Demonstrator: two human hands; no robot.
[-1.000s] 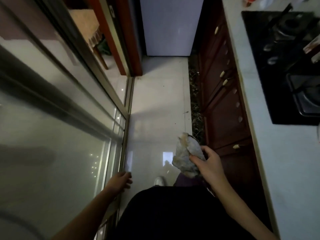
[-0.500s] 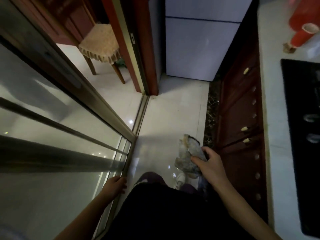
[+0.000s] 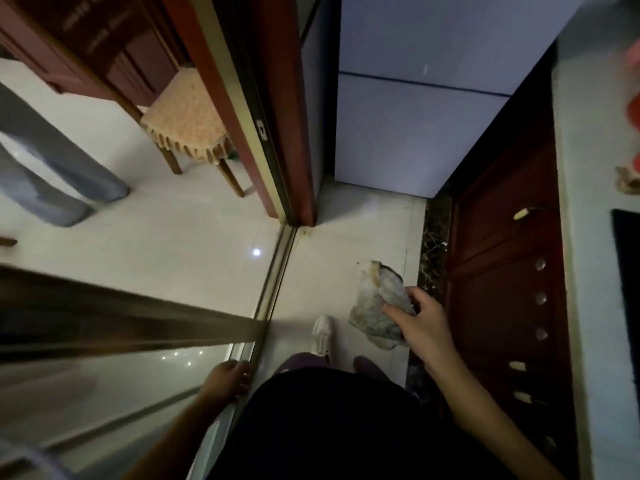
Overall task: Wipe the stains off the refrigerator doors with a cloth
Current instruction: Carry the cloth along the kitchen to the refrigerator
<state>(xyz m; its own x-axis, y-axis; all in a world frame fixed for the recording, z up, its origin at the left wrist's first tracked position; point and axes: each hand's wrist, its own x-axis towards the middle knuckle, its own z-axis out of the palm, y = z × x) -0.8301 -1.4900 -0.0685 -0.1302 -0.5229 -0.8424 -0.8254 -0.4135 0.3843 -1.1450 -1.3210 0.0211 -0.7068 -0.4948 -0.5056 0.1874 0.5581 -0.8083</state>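
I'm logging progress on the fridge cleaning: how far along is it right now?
Done: the cloth is picked up, bunched in the right hand. In hand: the person stands in the aisle facing the refrigerator, left hand on the sliding door frame. Left: all the wiping; the cloth is not touching the refrigerator doors.

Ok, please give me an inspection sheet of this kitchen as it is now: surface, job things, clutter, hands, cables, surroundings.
Surface: pale tiled floor, narrow aisle.
Job's things: refrigerator ahead, doors shut, small mark on upper door; crumpled cloth held in the air.
Clutter: nothing seen on the floor.
Hands: right hand grips the cloth; left hand on the sliding glass door frame.
Cables: nothing seen.
Surroundings: red-brown cabinets and counter right; chair beyond the glass.
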